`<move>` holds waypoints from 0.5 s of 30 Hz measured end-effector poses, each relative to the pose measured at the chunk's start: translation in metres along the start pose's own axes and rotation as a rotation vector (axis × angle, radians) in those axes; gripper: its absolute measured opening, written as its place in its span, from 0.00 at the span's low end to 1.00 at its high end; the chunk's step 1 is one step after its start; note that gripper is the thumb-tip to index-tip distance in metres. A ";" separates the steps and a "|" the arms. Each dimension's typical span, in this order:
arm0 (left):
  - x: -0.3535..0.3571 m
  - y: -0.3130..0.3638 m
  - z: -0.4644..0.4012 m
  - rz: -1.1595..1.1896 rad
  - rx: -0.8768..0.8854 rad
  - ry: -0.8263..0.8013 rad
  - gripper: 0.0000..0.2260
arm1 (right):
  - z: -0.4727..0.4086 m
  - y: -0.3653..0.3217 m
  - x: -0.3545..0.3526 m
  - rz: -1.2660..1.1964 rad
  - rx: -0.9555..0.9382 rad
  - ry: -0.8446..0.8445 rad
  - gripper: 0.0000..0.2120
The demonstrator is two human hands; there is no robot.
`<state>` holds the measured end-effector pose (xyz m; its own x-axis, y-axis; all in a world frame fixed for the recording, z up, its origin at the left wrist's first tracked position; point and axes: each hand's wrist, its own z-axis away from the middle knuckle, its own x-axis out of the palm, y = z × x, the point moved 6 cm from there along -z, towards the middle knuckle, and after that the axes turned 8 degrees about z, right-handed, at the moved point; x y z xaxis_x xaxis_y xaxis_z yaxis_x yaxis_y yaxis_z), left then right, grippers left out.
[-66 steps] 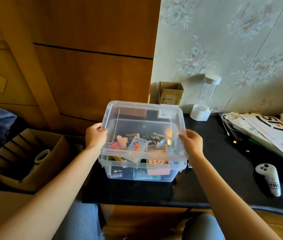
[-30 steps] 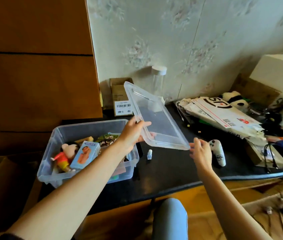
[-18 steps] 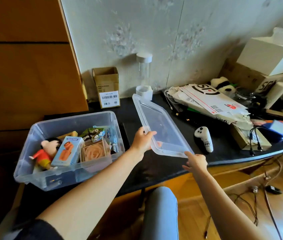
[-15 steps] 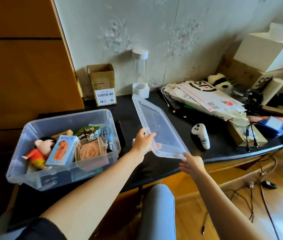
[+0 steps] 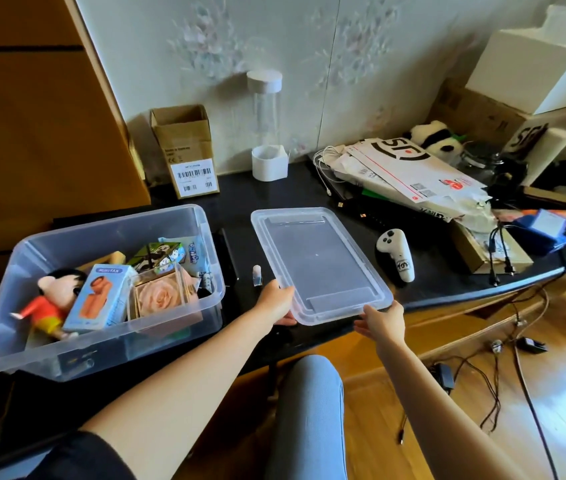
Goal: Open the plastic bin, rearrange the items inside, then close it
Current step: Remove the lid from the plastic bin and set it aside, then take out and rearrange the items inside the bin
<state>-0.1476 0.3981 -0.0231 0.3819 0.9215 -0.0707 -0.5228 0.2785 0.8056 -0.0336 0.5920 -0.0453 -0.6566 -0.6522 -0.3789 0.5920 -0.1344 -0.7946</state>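
Black desk (image 5: 309, 188) under me: bin (image 5: 108, 344) stands open at left, toys inside. I see the lid (image 5: 316, 265) flat to its right — left hand (image 5: 274, 303) grips the near corner, right hand (image 5: 383, 322) touches the front edge, fingers loose.

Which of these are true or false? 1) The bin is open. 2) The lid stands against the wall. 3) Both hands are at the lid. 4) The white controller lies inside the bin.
1) True: the bin has no lid on it.
2) False: the lid lies flat on the black table.
3) True: the left hand and the right hand are at its near edge.
4) False: the white controller lies on the table, right of the lid.
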 end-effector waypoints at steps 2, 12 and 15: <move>0.000 -0.012 -0.003 -0.061 -0.038 -0.006 0.17 | 0.001 0.004 0.000 0.024 -0.011 0.035 0.29; -0.009 -0.030 -0.009 -0.352 0.088 0.109 0.07 | 0.002 0.008 0.013 0.221 -0.133 0.072 0.32; -0.011 -0.028 -0.012 -0.452 0.113 0.147 0.12 | 0.000 0.006 0.015 0.258 -0.150 0.071 0.30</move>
<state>-0.1465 0.3835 -0.0517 0.4360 0.7460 -0.5035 -0.2405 0.6357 0.7335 -0.0402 0.5809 -0.0556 -0.5275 -0.5957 -0.6057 0.6718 0.1440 -0.7266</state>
